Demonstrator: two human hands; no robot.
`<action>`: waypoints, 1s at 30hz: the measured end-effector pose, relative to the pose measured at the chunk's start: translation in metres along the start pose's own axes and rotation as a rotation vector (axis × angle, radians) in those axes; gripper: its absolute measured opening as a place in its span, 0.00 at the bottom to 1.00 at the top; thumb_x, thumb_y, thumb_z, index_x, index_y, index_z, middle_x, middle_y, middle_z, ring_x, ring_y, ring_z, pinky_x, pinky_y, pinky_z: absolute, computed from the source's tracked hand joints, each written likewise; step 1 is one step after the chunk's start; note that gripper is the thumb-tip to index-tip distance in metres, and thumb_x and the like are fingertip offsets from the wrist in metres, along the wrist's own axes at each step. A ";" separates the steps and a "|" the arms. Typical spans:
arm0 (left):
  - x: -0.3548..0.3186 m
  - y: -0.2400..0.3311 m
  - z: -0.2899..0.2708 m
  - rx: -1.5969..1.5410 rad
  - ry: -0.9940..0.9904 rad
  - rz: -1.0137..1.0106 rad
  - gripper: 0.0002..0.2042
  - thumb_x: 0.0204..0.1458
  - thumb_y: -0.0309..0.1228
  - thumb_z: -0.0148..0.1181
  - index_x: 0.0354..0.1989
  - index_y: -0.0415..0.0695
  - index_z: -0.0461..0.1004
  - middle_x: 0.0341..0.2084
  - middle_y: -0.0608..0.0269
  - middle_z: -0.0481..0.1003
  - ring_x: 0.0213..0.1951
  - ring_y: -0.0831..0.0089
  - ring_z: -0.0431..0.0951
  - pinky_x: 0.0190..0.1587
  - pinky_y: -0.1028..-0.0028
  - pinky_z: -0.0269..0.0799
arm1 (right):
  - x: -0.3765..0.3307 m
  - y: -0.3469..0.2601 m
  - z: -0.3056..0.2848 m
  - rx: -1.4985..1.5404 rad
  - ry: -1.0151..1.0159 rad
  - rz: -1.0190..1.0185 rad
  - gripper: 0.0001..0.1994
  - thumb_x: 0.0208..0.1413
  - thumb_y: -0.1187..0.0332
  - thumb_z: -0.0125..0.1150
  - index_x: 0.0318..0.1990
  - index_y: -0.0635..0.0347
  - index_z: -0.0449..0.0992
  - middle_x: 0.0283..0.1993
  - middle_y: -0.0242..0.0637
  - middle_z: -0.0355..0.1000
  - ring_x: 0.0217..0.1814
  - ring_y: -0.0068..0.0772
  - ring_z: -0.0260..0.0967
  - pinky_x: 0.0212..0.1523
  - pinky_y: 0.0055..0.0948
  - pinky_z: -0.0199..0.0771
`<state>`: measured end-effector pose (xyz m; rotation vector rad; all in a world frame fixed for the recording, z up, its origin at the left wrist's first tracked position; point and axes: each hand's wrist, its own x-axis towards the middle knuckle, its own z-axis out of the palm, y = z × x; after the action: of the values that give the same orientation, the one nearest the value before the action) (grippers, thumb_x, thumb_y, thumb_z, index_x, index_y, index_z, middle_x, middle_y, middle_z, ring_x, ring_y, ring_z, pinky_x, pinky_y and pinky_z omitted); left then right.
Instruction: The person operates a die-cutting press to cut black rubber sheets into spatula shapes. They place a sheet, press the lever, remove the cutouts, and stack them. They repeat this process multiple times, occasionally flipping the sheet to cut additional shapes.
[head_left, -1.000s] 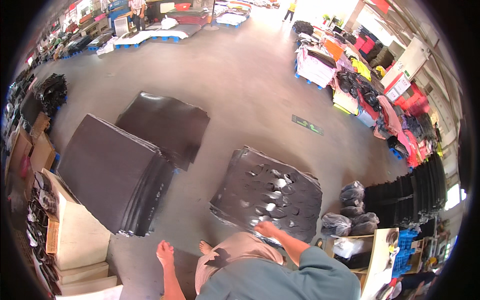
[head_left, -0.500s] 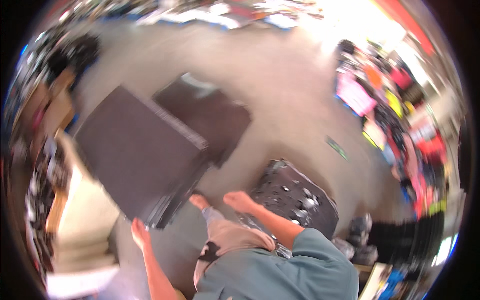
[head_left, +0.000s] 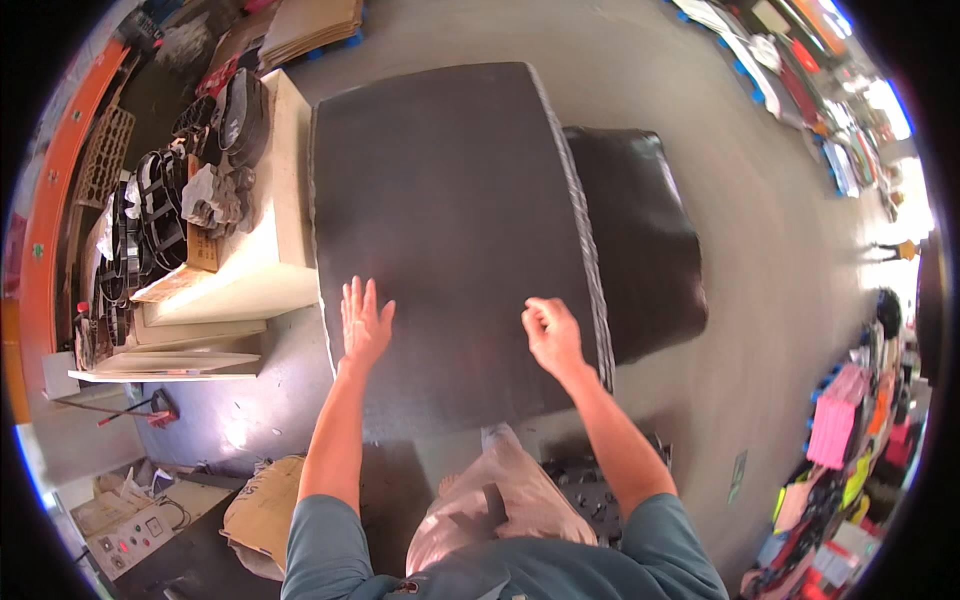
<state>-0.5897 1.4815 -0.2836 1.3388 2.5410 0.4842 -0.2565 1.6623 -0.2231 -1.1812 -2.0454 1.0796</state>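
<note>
A big stack of flat black sheets [head_left: 450, 200] lies in front of me, its layered edge showing along the right side. My left hand [head_left: 366, 325] is over the near left part of the top sheet, palm down with fingers spread. Over the near right part, my right hand [head_left: 552, 335] has its fingers curled in; whether anything small is inside them is hidden. From this angle I cannot tell if either hand presses on the surface. A second, glossier black stack [head_left: 640, 235] sits beyond the right edge, partly covered by the first.
To the left stands a cream bench [head_left: 285, 180] bearing black straps and grey lumps. A control box with buttons [head_left: 135, 540] and a yellow sack [head_left: 265, 515] are at lower left. Black perforated pieces [head_left: 590, 495] lie by my legs. Colourful piles [head_left: 835, 430] line the right.
My view has turned, so the black stack now fills the middle. My left hand has moved from its near corner to above its top, and my right hand has come over it too.
</note>
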 end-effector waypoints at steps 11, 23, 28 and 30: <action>0.119 0.019 0.038 0.065 0.070 -0.105 0.42 0.60 0.52 0.67 0.80 0.49 0.61 0.82 0.39 0.48 0.82 0.31 0.42 0.80 0.33 0.38 | 0.437 0.042 0.147 -0.581 -0.138 -0.374 0.33 0.71 0.51 0.63 0.73 0.66 0.68 0.77 0.56 0.64 0.79 0.59 0.61 0.78 0.47 0.65; 0.117 0.015 0.038 0.006 0.021 -0.141 0.45 0.56 0.53 0.69 0.81 0.54 0.58 0.82 0.40 0.49 0.81 0.29 0.44 0.78 0.31 0.39 | 0.627 -0.035 0.243 -0.869 -0.575 -0.078 0.62 0.45 0.28 0.75 0.81 0.60 0.59 0.84 0.41 0.55 0.88 0.44 0.47 0.85 0.51 0.52; 0.118 0.014 0.040 -0.014 0.047 -0.137 0.47 0.51 0.50 0.75 0.80 0.54 0.61 0.82 0.42 0.50 0.82 0.31 0.43 0.78 0.31 0.39 | 0.618 -0.051 0.244 -0.924 -0.514 -0.085 0.55 0.44 0.30 0.78 0.73 0.60 0.69 0.80 0.40 0.61 0.83 0.43 0.56 0.78 0.49 0.65; 0.118 0.015 0.039 -0.010 0.035 -0.155 0.47 0.51 0.50 0.75 0.80 0.54 0.61 0.82 0.42 0.50 0.82 0.31 0.43 0.78 0.31 0.39 | 0.619 -0.058 0.242 -0.978 -0.483 -0.110 0.51 0.46 0.32 0.78 0.70 0.60 0.71 0.79 0.42 0.64 0.81 0.43 0.60 0.76 0.46 0.68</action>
<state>-0.6304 1.5946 -0.3190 1.1284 2.6404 0.4923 -0.7582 2.0994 -0.2681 -1.2587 -3.1445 0.2590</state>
